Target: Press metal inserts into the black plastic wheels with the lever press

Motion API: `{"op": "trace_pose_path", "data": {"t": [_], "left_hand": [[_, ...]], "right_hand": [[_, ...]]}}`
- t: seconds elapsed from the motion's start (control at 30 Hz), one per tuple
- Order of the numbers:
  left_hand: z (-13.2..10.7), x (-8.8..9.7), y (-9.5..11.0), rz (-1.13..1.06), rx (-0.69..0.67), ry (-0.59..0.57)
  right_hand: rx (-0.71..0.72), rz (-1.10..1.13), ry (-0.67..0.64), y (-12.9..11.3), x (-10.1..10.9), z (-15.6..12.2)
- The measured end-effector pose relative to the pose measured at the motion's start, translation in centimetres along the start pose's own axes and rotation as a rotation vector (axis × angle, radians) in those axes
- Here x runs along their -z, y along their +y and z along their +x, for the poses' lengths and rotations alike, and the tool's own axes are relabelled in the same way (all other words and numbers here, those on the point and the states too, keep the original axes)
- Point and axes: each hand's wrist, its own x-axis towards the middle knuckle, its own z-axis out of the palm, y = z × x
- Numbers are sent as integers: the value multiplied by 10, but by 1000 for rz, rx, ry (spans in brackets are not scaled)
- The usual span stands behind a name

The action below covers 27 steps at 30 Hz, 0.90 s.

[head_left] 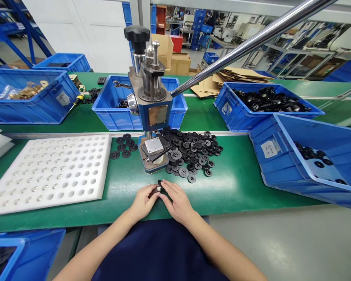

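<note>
In front of my body, both hands meet just above the green table. My left hand (144, 200) pinches a small whitish part (158, 189) between thumb and fingers. My right hand (178, 200) is closed on a black disc (160, 182), which sits against the whitish part. Fingers hide much of both pieces. Beyond my hands stands a hand press (153, 117) with a metal plate (153, 145) on its base. A heap of black discs (190, 150) lies right of it, and several more discs (125, 146) lie to its left.
At left lies a white foam tray (105, 171), partly filled with small shiny parts. Blue bins stand behind the press (119, 117), at the back left (23, 111) and at the right (280, 169). The long press lever (245, 43) slants up to the right.
</note>
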Motion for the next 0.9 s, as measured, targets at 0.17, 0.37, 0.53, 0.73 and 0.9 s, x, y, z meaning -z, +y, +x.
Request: {"op": "trace_pose_path", "data": {"t": [0.17,0.37,0.53,0.73,0.9], "left_hand": [[1,2,4,-10,11,6],[2,3,9,-49,59,13],[3,3,13,-227,187,-5],[4,2,14,-293,198,8],[3,-2,6,-280,118,82]], "right_hand": [[11,17,-67,3,0,-1],[53,-13,-102,-5,12,9],[-110,-260,186,18,33,5],[-278,-301,94,55,36,-39],[-283,-85,11,39,15,-50]]}}
